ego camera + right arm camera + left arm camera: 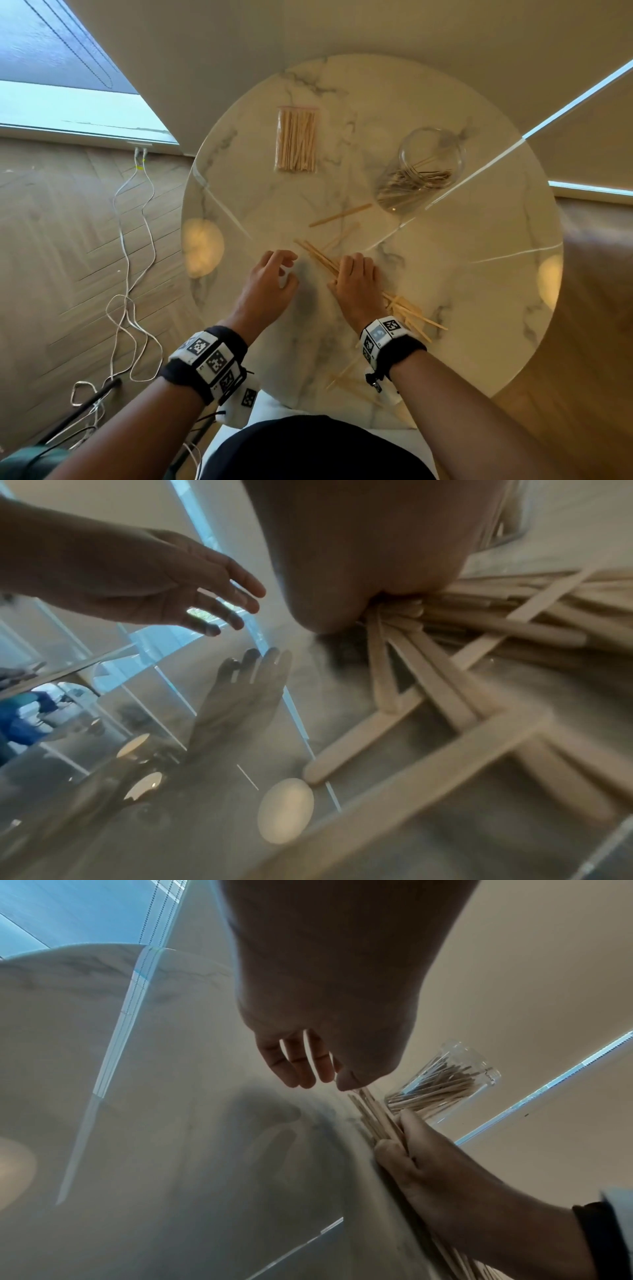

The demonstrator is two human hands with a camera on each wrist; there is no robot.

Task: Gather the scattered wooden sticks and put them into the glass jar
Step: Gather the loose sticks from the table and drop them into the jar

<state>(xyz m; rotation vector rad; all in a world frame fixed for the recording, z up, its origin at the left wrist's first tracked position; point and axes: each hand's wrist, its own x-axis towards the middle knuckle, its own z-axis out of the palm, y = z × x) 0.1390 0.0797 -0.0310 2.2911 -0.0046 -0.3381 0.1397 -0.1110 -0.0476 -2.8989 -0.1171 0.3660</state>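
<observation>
My right hand (354,279) lies low on the round marble table (445,274) and grips a bundle of wooden sticks (317,257); the sticks poke out ahead of the fingers and fan out behind the wrist (411,313). In the left wrist view its fingers (407,1139) curl round the bundle (375,1116). My left hand (275,272) hovers just left of it, holding nothing, with relaxed fingers (236,593). The glass jar (426,164) stands far right with several sticks inside. Two loose sticks (339,215) lie between my hands and the jar.
A clear bag of sticks (296,140) lies at the far middle of the table. More loose sticks (349,380) lie near the table's front edge under my right wrist. White cables (130,274) trail over the wooden floor at left.
</observation>
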